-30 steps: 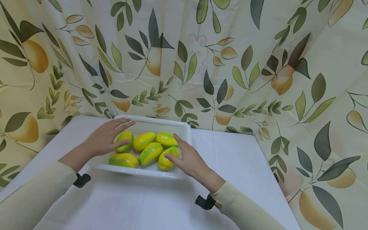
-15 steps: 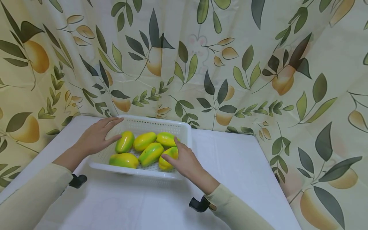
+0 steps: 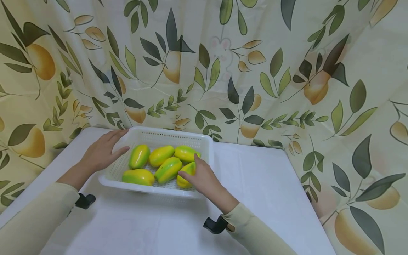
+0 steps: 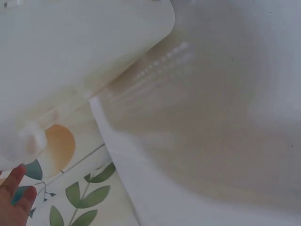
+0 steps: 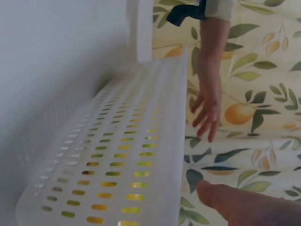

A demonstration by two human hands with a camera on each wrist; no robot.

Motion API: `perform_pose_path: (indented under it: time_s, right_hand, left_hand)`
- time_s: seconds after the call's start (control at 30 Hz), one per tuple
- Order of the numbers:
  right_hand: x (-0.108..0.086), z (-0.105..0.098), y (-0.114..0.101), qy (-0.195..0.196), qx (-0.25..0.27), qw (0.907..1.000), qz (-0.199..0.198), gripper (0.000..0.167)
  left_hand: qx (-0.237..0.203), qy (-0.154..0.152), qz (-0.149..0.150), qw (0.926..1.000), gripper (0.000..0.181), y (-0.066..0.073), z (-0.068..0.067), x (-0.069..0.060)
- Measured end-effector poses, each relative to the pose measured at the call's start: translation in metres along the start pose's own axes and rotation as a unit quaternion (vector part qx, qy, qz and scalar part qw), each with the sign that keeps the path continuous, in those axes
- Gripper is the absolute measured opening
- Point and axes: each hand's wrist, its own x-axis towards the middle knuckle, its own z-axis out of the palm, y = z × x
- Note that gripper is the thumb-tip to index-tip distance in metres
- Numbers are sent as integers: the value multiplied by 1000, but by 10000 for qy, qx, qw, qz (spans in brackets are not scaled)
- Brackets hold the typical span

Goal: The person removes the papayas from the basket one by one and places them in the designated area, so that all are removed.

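A white plastic basket (image 3: 149, 190) with perforated walls holds several yellow-green mangoes (image 3: 168, 170), glossy and lying loose on its floor. My left hand (image 3: 100, 152) is at the basket's left side, fingers extended toward the back left corner; contact with the rim cannot be told. My right hand (image 3: 206, 179) hovers by the right side, thumb and forefinger apart, partly hiding the nearest mango (image 3: 186, 176). In the right wrist view, my right thumb (image 5: 249, 205) is apart from the basket wall (image 5: 164, 122), and my left hand (image 5: 210, 101) hangs beyond. Neither hand grips anything.
The basket stands on a table with a white cloth (image 3: 153, 226). Behind and around the table hangs a curtain (image 3: 204, 81) printed with leaves and fruit. A black wrist mount (image 3: 215, 225) juts below the right forearm, and another black mount (image 3: 85, 201) below the left.
My left hand has drawn back leftward from above the mangoes to the basket's left side. My right hand has shifted slightly left and down. Basket and mangoes stay put.
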Motion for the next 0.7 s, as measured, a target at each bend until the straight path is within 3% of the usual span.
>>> perform_pose_path:
  time_s: [0.43,0.7]
  right_hand:
    - [1,4,-8,-116,136,9986,496,93]
    - [5,8,-9,-66,162,9979,618,95]
  left_hand:
    - [-434,-202,-549,9973,75,-10,9,-2]
    - [-947,-393,-914,9905,75,-12,12,-5]
